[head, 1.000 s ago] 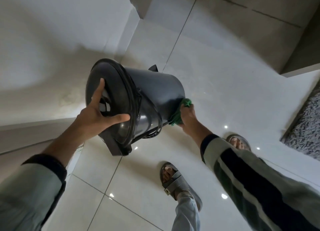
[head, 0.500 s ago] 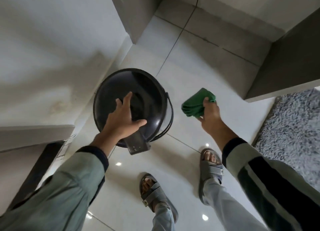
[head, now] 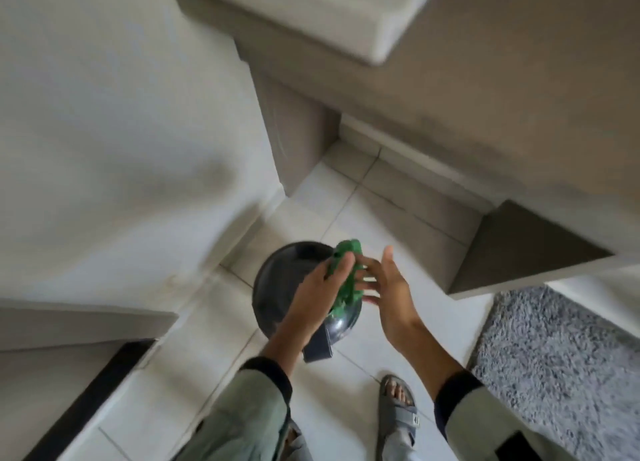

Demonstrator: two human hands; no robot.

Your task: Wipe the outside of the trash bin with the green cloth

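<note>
With the cloth [head: 346, 277] loosely pinched by our left hand [head: 320, 287], right hand [head: 388, 287] spread open beside it, we judged it might drop onto the bin [head: 277, 280].

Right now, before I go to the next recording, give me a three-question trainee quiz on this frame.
1. True or false: the green cloth is pressed against the side of the trash bin.
2. Multiple choice: the grey shaggy rug lies (A) on the person's right, (B) under the bin, (C) on the person's left.
3. Short answer: where does the trash bin stand, and is either hand gripping it?

Key
1. False: the cloth is between the left hand and the right hand, above the bin.
2. A.
3. On the tiled floor by the wall; neither hand grips it.
</note>
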